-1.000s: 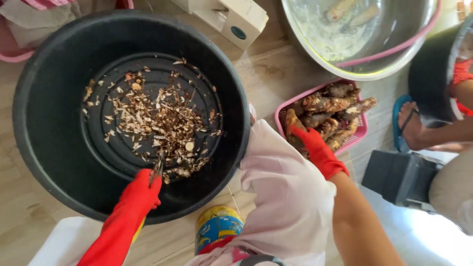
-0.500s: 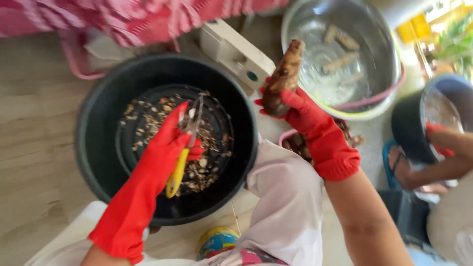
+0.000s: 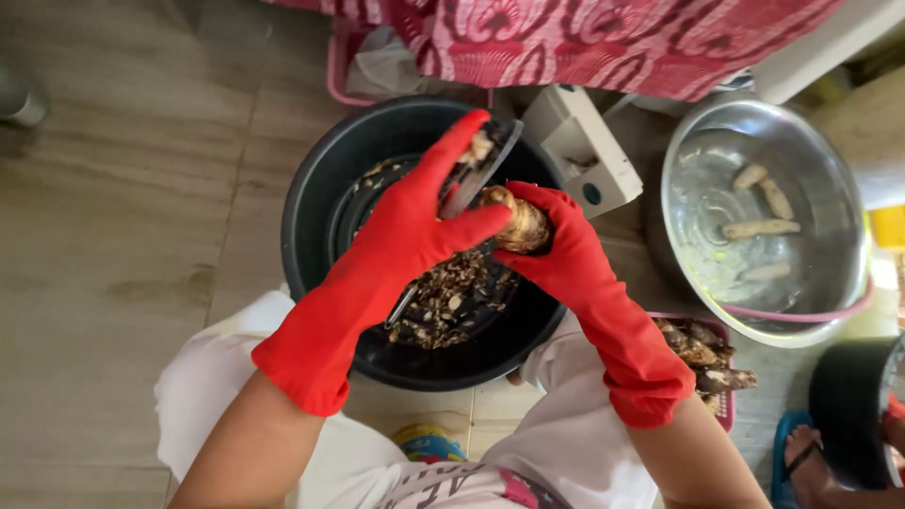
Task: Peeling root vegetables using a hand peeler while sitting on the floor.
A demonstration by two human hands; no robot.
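Both my hands wear red rubber gloves and meet above a black plastic tub (image 3: 316, 188). My right hand (image 3: 556, 250) grips a brown, muddy root (image 3: 514, 221). My left hand (image 3: 419, 217) holds a peeler (image 3: 471, 184) whose blade lies against the root; its handle end pokes out below the glove. A heap of brown peelings (image 3: 452, 297) covers the tub's bottom under my hands.
A steel bowl (image 3: 839, 283) of water with several peeled roots stands at the right. A pink basket (image 3: 712, 363) of unpeeled roots lies below it. A white box (image 3: 575, 151) sits between tub and bowl. Another person's foot and a black tub (image 3: 848, 415) are at the bottom right.
My right hand brought a root from the pink basket over the black tub. My left hand lifted the peeler off the peelings and set it against the root. The view shifted.
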